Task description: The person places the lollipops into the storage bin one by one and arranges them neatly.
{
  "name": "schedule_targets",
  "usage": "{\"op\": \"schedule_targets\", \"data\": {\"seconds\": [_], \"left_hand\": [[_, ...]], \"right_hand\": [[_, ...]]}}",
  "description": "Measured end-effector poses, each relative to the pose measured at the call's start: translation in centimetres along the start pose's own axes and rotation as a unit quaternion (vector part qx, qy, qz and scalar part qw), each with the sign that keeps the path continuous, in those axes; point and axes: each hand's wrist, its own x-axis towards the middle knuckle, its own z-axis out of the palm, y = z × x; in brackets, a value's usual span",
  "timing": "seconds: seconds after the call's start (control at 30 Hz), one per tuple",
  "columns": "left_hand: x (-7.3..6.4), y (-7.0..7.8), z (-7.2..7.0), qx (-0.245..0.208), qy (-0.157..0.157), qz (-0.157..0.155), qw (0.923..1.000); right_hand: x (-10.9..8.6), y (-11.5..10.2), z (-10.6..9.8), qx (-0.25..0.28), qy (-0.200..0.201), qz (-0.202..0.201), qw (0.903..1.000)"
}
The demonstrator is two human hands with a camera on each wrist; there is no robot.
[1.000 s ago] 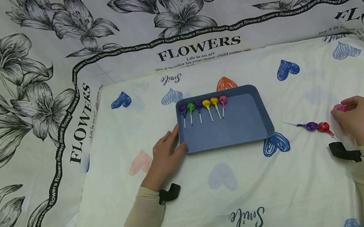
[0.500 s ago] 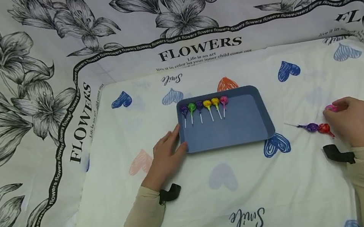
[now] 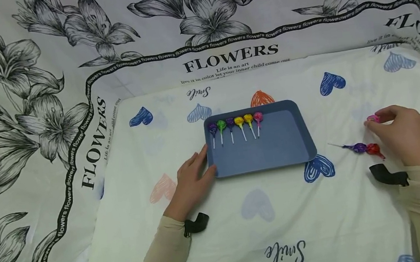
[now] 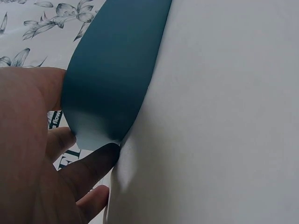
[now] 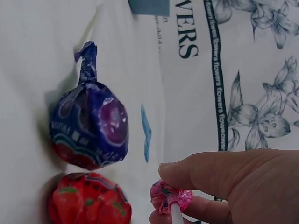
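Observation:
My right hand [image 3: 407,133] pinches a pink lollipop [image 3: 373,118] by its wrapped head, thumb and fingers around it; its white stick shows in the right wrist view. Beside that hand lie a purple lollipop [image 3: 359,148] and a red lollipop [image 3: 374,150], heads close together on the cloth. My left hand [image 3: 191,184] rests at the left edge of the blue-grey tray [image 3: 268,150], fingers extended along its side and thumb near the front corner. Along the tray's back left stands a row of several lollipops, among them a green one [image 3: 220,124] and a pink one [image 3: 258,117].
A white cloth with printed hearts [image 3: 257,204] covers the work surface. Behind and to the left spreads a flower-printed cloth [image 3: 49,121] with black lettering. A black wrist mount sits on each sleeve.
My right hand has moved left and slightly away from me, carrying the pink lollipop past the red and purple ones. The left hand and tray have stayed in place.

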Motion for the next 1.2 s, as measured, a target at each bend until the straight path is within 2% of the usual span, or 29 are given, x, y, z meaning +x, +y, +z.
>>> {"op": "schedule_targets", "data": {"seconds": [0.2,0.57,0.77,1.2], "left_hand": [[-0.1,-0.2,0.0,0.001,0.000,-0.002,1.0000],[0.0,-0.3,0.0,0.000,-0.001,0.001,1.0000],[-0.1,-0.2,-0.1,-0.004,-0.002,0.005,1.0000],[-0.1,-0.2,-0.1,0.000,-0.001,0.003,1.0000]], "right_hand": [[0.0,-0.9,0.1,0.011,-0.004,-0.034,0.9994],[0.3,-4.0,0.9,0.010,-0.021,-0.054,0.9983],[0.7,-5.3,1.4,0.007,-0.011,-0.078,0.9968],[0.9,-7.5,1.8,0.009,-0.008,-0.097,0.9953]]}}
